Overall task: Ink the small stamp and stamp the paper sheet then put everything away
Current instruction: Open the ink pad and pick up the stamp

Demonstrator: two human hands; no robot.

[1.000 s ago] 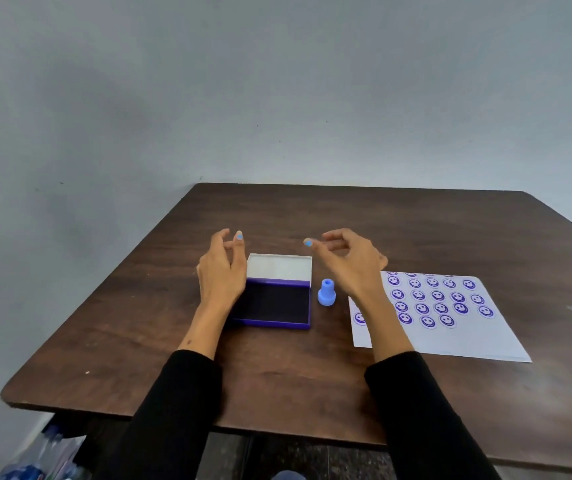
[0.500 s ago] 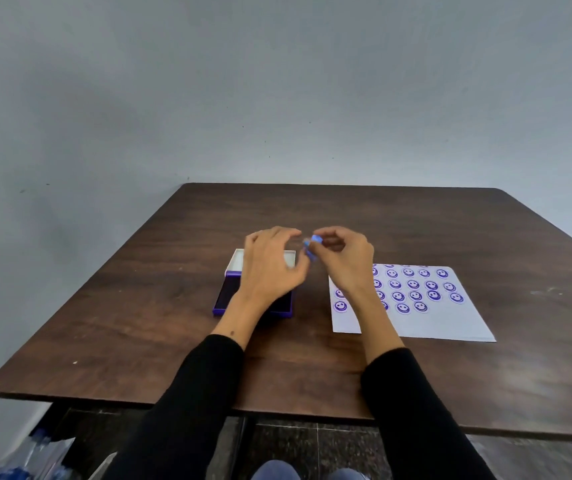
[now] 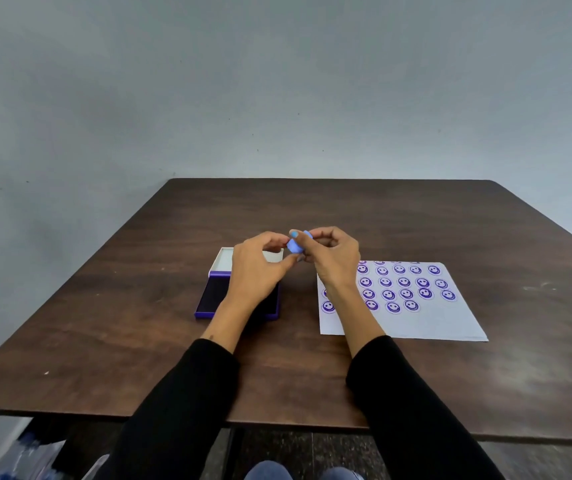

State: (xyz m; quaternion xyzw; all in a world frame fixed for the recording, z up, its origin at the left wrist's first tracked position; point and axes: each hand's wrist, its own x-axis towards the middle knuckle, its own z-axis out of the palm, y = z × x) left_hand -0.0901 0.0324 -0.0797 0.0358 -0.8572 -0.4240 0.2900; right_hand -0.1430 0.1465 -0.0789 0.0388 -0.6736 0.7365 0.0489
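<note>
The small blue stamp (image 3: 296, 244) is lifted off the table, pinched in the fingertips of my right hand (image 3: 333, 258). My left hand (image 3: 256, 268) reaches in from the left, its fingertips touching the stamp too. Below my left hand lies the open purple ink pad (image 3: 213, 299), its white-lined lid folded back; my wrist hides the pad's right half. To the right lies the white paper sheet (image 3: 443, 323), printed with several rows of purple smiley stamps.
The dark wooden table (image 3: 139, 341) stands against a grey wall, with its front edge near my body. Plastic bags or bottles (image 3: 25, 455) lie on the floor at the lower left. My knees show below the table edge.
The stamp stood on the table between ink pad and paper; my right hand picked it up, and both hands came together on it above the pad. The camera view shifted slightly.
</note>
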